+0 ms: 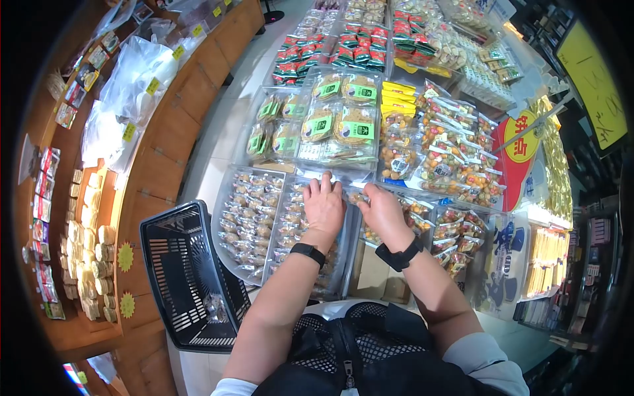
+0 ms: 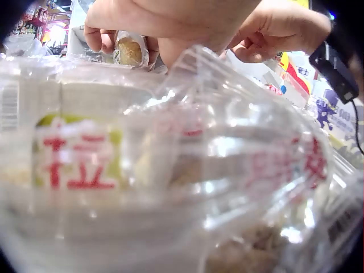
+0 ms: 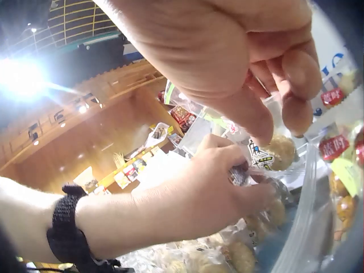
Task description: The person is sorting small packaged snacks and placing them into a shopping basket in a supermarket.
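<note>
In the head view, my left hand (image 1: pixel 323 206) reaches over the far end of a clear bin (image 1: pixel 269 261) of small wrapped pastries. Between its fingers, the left wrist view shows a round, golden-brown wrapped pastry (image 2: pixel 128 51). My right hand (image 1: pixel 384 214) is close beside it, over the divider toward the neighbouring bin. Its thumb and fingertips pinch another clear-wrapped pastry (image 3: pixel 280 151) with dark and yellow print, best seen in the right wrist view. More wrapped pastries (image 3: pixel 242 256) lie under the left hand. Blurred plastic wrapping (image 2: pixel 170 170) fills the lower left wrist view.
A black shopping basket (image 1: pixel 188 277) stands at the left of the bins, a small clear packet inside. Behind the hands are boxes of green-labelled biscuits (image 1: pixel 337 122) and bagged snacks (image 1: pixel 456 142). A wooden counter (image 1: pixel 168 125) runs along the left, across a narrow aisle.
</note>
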A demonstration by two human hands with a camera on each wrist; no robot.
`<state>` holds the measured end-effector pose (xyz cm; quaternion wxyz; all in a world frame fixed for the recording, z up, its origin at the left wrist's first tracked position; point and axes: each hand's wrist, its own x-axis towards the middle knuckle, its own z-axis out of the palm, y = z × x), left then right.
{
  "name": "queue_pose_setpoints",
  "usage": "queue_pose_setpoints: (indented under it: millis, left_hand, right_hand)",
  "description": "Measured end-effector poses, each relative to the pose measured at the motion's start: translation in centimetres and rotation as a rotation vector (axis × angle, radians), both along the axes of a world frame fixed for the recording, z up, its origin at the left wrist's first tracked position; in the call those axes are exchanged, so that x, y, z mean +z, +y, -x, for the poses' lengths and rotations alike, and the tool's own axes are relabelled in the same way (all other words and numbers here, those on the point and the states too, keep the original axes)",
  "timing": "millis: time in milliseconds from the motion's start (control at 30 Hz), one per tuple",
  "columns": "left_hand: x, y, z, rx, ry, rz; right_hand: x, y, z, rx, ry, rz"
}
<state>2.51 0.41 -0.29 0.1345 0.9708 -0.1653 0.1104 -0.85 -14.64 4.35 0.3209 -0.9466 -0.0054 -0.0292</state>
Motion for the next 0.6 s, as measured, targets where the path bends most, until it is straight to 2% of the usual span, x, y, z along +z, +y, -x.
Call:
queue_pose_setpoints:
  millis: [267, 433, 600]
  left_hand:
    - [-0.6, 0.2, 0.1, -0.013, -0.036, 0.019]
    - [-0.4, 0.1, 0.1, 0.001, 0.015, 0.012]
    - [-0.3, 0.1, 0.0, -0.002, 0.017, -0.021]
  right_hand:
    - [-1.0, 2.0, -1.5, 0.158, -0.083, 0.368]
    - [-2.4, 1.7, -2.5, 0.157, -0.132, 0.417]
    - [-2.5, 1.9, -2.5, 0.173, -0.059, 0.526]
